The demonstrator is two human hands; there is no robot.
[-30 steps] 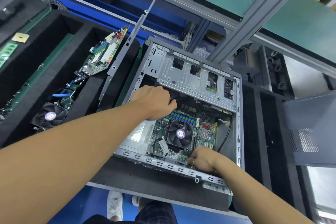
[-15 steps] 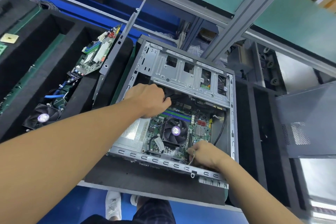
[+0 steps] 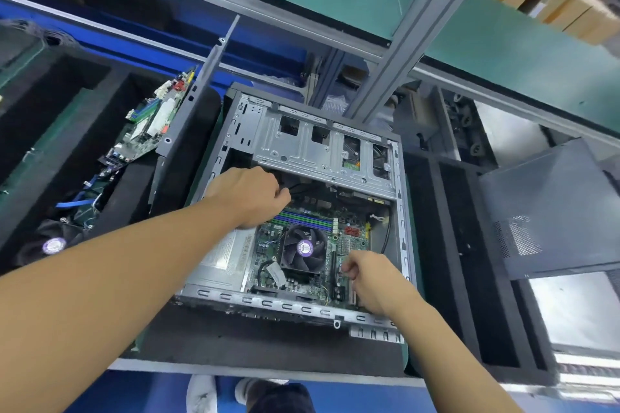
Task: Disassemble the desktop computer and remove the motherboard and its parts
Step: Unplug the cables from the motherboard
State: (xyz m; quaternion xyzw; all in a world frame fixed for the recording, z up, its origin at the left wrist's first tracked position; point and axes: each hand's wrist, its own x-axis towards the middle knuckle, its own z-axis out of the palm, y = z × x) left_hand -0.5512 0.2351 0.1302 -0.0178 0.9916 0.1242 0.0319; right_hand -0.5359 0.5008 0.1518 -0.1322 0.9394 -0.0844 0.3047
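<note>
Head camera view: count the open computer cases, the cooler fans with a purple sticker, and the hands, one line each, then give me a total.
Computer cases: 1
Purple-sticker cooler fans: 2, one inside the case, one in the foam tray to the left
Hands: 2, left and right
Total: 5

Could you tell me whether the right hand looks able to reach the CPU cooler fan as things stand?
Probably yes: the right hand is just beside the CPU cooler fan, the computer case lies open on top, and nothing covers the fan.
</note>
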